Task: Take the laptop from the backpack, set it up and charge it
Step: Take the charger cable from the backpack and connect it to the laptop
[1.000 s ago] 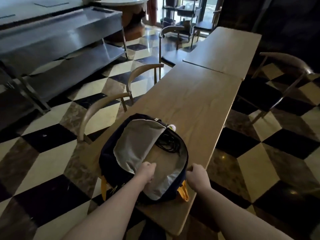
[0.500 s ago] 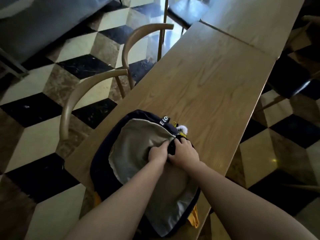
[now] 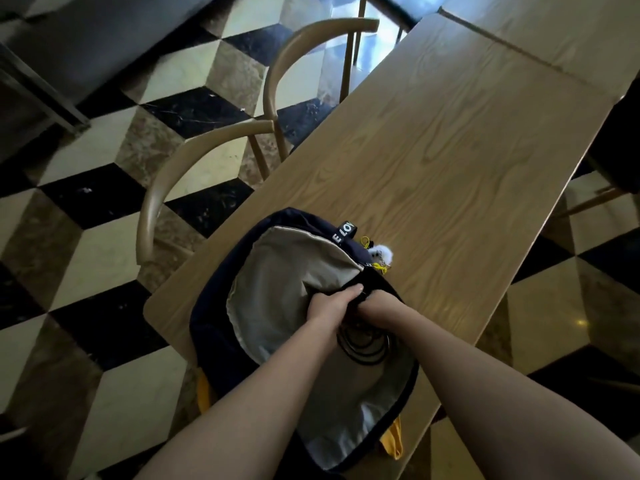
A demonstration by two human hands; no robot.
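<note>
A dark navy backpack (image 3: 221,327) with pale grey lining lies unzipped on the near end of the wooden table (image 3: 450,161). My left hand (image 3: 329,306) grips the grey flap edge near the top of the opening. My right hand (image 3: 379,306) reaches into the dark pocket beside it, its fingers hidden inside. A coiled black cable (image 3: 363,348) lies in the bag just below both hands. No laptop shows. A white fluffy charm (image 3: 381,254) with yellow clips hangs at the bag's top.
Two curved wooden chair backs (image 3: 194,168) stand along the table's left side. A second table (image 3: 554,32) adjoins at the far end. The floor has black, cream and brown tiles. A yellow strap (image 3: 393,441) hangs off the table's near edge.
Both hands moved from the bag's near edge up to the top of the opening. The right hand has gone deeper inside, and the black cable now shows below the hands.
</note>
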